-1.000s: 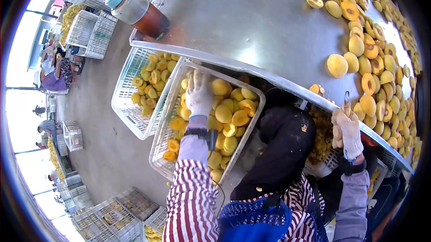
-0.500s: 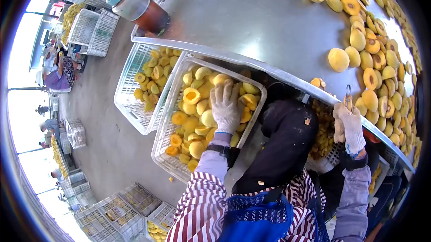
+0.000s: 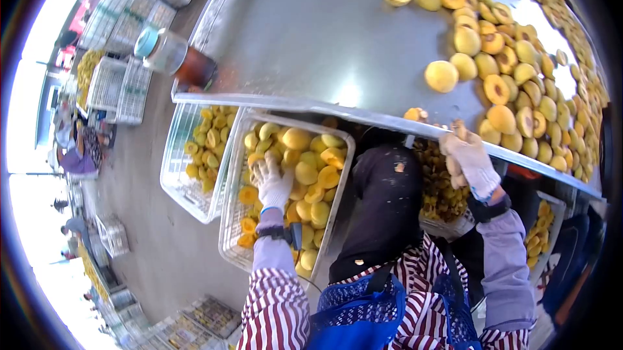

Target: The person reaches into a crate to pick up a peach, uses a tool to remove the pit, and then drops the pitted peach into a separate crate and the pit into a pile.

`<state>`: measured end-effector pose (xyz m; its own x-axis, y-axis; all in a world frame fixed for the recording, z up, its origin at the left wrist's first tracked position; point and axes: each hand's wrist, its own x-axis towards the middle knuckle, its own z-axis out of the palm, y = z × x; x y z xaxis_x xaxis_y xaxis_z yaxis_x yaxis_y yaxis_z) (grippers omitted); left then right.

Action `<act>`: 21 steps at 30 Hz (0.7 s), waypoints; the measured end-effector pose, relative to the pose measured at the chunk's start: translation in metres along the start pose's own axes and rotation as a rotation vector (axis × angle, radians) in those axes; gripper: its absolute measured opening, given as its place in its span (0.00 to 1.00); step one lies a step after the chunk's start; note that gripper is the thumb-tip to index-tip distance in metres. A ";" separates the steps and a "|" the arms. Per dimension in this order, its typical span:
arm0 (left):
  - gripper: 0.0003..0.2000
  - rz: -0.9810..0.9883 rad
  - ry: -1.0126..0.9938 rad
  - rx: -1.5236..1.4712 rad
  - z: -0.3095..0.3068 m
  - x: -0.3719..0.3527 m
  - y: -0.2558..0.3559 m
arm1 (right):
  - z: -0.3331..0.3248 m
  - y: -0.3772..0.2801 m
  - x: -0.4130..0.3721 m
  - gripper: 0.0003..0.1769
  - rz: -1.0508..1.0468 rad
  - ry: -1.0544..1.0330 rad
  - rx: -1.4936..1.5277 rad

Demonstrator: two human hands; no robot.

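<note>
My left hand, in a pale knit glove, rests fingers spread on the yellow peach halves in a white plastic crate. Nothing shows gripped in it. My right hand, also gloved, is closed at the metal table's edge, beside a small orange piece of fruit. A metal loop stood out of this fist half a second ago; now the glove mostly hides the tool. Many halved peaches, some with brown centres, lie heaped on the table to the right.
A bottle of dark liquid stands at the table's left corner. Another fruit crate adjoins mine on the left. Brown scraps fill a container under the table, beside my leg. Stacked crates and several people are farther left.
My left hand has moved left across the crate, its fingers spreading over the fruit. My right hand stays closed at the table edge. The whole view has shifted.
</note>
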<state>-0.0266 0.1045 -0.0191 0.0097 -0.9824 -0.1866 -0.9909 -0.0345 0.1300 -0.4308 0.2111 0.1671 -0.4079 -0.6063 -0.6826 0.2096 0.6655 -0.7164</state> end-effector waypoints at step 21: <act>0.18 1.213 -0.116 -0.592 -0.191 -0.113 0.326 | -0.059 0.082 -0.103 0.21 -0.118 -0.193 -0.001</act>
<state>-0.3252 0.1691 0.2299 -0.8621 -0.4302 0.2678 -0.1608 0.7334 0.6606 -0.4244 0.3540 0.1873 -0.2519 -0.7520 -0.6091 0.1698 0.5853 -0.7929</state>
